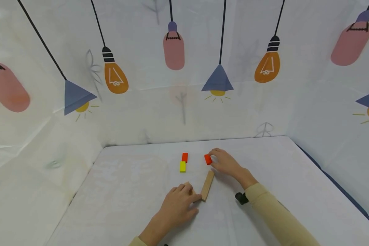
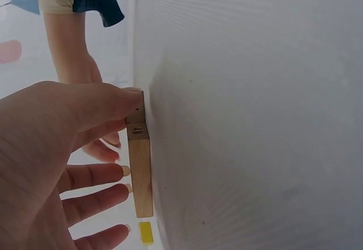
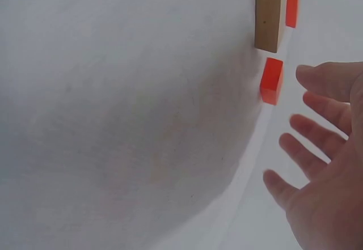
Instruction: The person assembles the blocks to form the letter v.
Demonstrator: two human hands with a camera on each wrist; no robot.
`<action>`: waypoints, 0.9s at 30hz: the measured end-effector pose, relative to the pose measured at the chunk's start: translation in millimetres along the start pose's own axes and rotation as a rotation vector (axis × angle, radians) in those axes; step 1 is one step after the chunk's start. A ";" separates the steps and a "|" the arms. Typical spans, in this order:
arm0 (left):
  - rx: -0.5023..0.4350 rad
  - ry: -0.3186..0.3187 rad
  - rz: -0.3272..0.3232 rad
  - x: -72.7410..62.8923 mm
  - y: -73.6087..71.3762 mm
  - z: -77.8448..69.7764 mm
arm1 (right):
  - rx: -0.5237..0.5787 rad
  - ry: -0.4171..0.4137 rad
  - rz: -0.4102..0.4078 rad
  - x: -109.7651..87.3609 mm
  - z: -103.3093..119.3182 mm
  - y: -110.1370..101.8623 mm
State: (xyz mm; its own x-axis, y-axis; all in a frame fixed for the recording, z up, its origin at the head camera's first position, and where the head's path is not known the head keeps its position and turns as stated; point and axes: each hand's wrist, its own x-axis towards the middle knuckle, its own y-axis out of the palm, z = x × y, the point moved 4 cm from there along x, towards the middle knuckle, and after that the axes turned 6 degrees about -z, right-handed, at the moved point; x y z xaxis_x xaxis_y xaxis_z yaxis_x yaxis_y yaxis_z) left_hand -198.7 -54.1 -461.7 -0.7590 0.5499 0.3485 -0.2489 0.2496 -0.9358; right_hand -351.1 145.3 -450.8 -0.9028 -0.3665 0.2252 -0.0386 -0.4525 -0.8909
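Observation:
Two plain wooden blocks lie in a V on the white table: the right one [image 1: 207, 186] shows fully, while the left one [image 1: 194, 196] is mostly hidden under my left hand [image 1: 176, 205]. My left fingers are spread and touch the blocks near where their ends meet; one end is marked 48 in the left wrist view. A red block [image 1: 207, 159] lies beyond the right wooden block. Close beside it is my right hand [image 1: 226, 162], fingers loosely spread; in the right wrist view a gap shows between thumb and red block [image 3: 271, 80].
Farther left, another red block [image 1: 185, 157] and a yellow block [image 1: 182, 166] lie end to end. The white table [image 1: 126, 191] is bordered by a pale curtain [image 1: 147, 112] printed with lamps. A dark strap piece [image 1: 241, 198] hangs at the right wrist.

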 end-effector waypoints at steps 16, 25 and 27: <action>-0.019 -0.010 0.008 0.1 -2.2 -0.3 | 0.016 0.005 0.070 11.8 -7.6 4.5; -0.009 -0.016 0.040 1.7 -2.5 -1.3 | 0.059 -0.026 0.067 11.3 -9.3 5.2; -0.007 -0.021 0.052 2.0 -1.1 -0.9 | 0.067 -0.019 0.069 12.1 -10.2 6.5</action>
State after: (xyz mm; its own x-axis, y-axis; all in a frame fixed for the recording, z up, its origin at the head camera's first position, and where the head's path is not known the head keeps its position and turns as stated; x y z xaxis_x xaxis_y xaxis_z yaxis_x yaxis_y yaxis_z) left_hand -199.4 -52.5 -459.9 -0.7836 0.5452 0.2978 -0.2042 0.2268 -0.9523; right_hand -366.6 146.3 -457.9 -0.8940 -0.4135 0.1727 0.0522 -0.4788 -0.8764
